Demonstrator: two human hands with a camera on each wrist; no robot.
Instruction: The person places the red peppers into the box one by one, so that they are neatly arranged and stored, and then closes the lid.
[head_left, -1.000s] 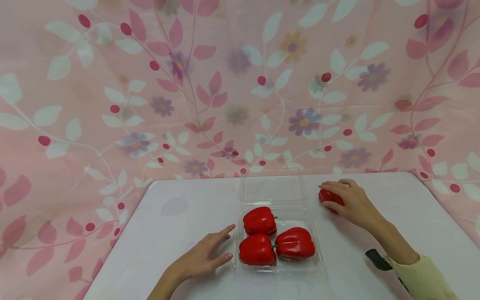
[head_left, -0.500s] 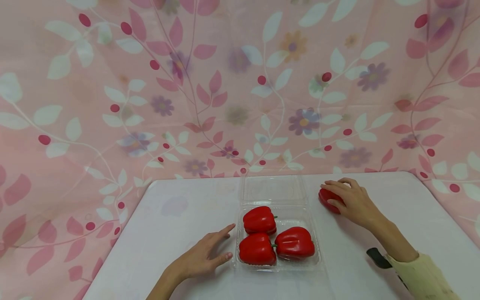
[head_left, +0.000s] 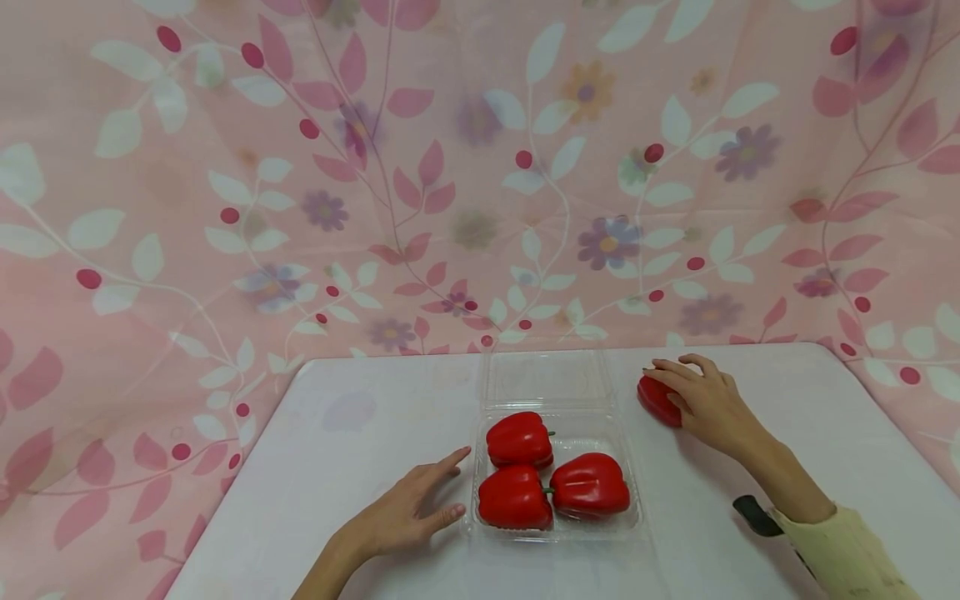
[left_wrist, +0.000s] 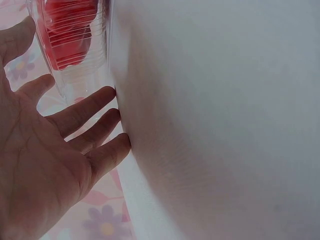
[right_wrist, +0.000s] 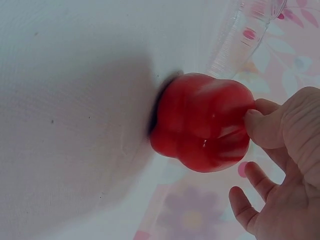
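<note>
Right hand (head_left: 708, 408), relaxed and unclenched over a red pepper (head_left: 660, 403) to the right of the clear container (head_left: 581, 435).
Its fingers arch loosely above the pepper, which rests on the white tabletop (head_left: 382, 417); whether the thumb touches it cannot be told. Left hand (head_left: 397, 517), released with fingers spread, lies just left of the container. Inside the container sit three more peppers (head_left: 515, 497); behind it, its open lid (head_left: 547, 380) and a pink floral cloth (head_left: 450, 167).
</note>
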